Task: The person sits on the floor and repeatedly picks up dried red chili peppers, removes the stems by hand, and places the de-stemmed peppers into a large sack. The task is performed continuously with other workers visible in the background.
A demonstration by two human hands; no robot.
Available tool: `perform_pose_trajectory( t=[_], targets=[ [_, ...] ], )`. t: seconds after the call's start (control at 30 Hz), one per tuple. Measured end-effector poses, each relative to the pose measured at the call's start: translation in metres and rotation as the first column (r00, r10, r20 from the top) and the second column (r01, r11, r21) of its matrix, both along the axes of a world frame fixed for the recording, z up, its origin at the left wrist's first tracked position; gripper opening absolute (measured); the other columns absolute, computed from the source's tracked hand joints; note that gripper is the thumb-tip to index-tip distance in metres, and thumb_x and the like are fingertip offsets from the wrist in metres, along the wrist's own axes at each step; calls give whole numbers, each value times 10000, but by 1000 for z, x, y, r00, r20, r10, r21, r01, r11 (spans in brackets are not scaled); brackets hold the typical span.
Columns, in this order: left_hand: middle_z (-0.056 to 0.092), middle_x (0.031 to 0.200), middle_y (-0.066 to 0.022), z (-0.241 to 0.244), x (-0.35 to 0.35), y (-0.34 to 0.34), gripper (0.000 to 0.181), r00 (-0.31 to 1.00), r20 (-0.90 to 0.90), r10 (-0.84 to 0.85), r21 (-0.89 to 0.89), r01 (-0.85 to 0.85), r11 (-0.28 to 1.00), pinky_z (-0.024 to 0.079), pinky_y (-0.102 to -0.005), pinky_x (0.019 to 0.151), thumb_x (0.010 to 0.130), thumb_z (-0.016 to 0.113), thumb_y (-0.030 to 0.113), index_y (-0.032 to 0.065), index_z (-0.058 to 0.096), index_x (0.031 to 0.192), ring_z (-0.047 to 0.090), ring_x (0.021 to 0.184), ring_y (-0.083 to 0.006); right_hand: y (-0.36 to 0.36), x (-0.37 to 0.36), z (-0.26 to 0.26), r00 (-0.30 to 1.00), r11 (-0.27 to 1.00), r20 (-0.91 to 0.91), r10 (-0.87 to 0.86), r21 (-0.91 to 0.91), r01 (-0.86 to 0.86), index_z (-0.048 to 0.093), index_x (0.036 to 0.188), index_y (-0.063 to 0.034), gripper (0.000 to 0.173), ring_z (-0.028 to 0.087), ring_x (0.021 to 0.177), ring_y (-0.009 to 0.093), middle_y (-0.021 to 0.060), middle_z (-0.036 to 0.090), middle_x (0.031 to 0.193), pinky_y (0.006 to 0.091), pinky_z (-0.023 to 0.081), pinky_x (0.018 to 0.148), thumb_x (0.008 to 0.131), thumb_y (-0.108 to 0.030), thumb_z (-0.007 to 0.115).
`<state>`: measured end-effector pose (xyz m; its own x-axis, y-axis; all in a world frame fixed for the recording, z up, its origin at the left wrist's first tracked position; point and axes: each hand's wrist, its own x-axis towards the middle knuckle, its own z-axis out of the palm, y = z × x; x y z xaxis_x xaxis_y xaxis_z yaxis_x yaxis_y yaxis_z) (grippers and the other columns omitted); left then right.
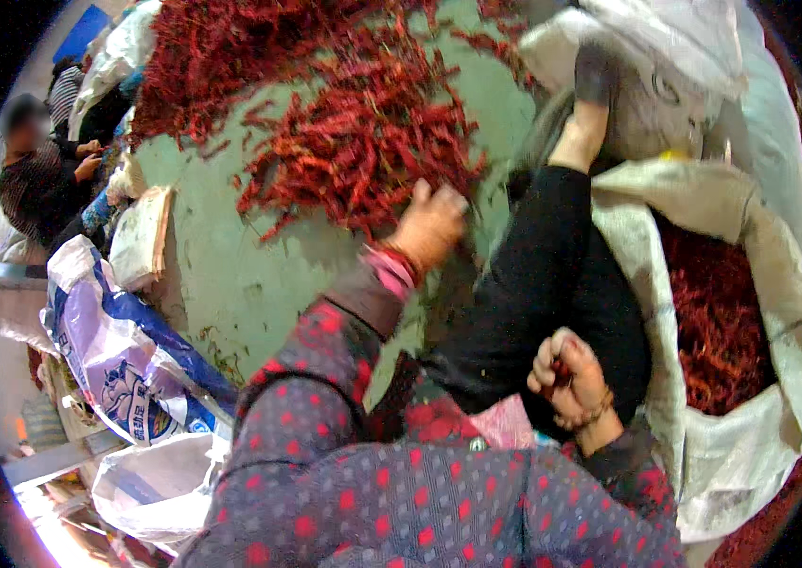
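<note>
My left hand (433, 226) reaches to the near edge of a loose pile of dried red chillies (365, 142) on a green surface. Its fingers are bent and blurred, and whether they hold a chilli is hidden. Above my lap, my right hand (575, 383) is curled with the palm turned up. Something dark red, apparently dried chilli, shows between its fingers and palm. To the right of that hand stands a white woven sack (741, 468) with its mouth spread wide. More dried chillies (716, 334) lie inside it.
My black-trousered leg (543, 263) stretches between pile and sack. A larger chilli heap (216, 64) lies at the far left. A printed woven bag (124, 355) and a folded stack (139, 238) line the left side. Another person (39, 177) sits beyond. Full sacks (770, 142) stand right.
</note>
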<state>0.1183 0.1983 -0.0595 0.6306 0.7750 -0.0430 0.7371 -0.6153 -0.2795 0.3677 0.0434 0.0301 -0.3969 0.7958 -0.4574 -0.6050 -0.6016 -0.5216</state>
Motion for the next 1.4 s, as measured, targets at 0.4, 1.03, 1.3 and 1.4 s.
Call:
perform_pose_trajectory(
  t=[0.4, 1.03, 1.3, 1.4],
  targets=[
    [543, 895, -19, 29, -105, -68, 112, 822, 536, 191, -56, -192, 980, 315, -398, 911, 736, 531, 99, 114, 566, 842, 509, 904, -222, -1, -6, 3, 999, 999, -35, -21, 24, 22, 462, 745, -100, 193, 521, 620, 161, 18, 468, 661, 337, 473, 559, 794, -232, 594],
    [527, 893, -51, 87, -72, -137, 199, -674, 600, 432, -542, 56, 839, 460, -278, 702, 799, 476, -23, 28, 463, 991, 551, 788, -168, -5, -33, 32, 912, 961, 386, 140, 170, -219, 566, 891, -28, 137, 441, 453, 84, -3, 496, 618, 237, 428, 464, 788, -118, 566],
    [520, 1001, -62, 119, 16, -178, 331, -448, 448, 773, -570, 523, 634, 478, -272, 657, 763, 531, -32, 53, 455, 1073, 543, 837, -171, -14, -51, 47, 761, 911, 607, 229, 141, -387, 557, 1035, -1, 315, 547, 634, 81, 32, 607, 799, 223, 452, 555, 750, -117, 628],
    [512, 1028, -79, 114, 36, -182, 368, -358, 426, 831, -570, 608, 553, 448, -249, 734, 794, 519, -5, 45, 401, 1139, 509, 914, -147, -21, -50, 37, 855, 873, 484, 185, 320, -369, 564, 980, -8, 230, 568, 777, 90, 45, 617, 876, 224, 459, 708, 764, -68, 614]
  ],
)
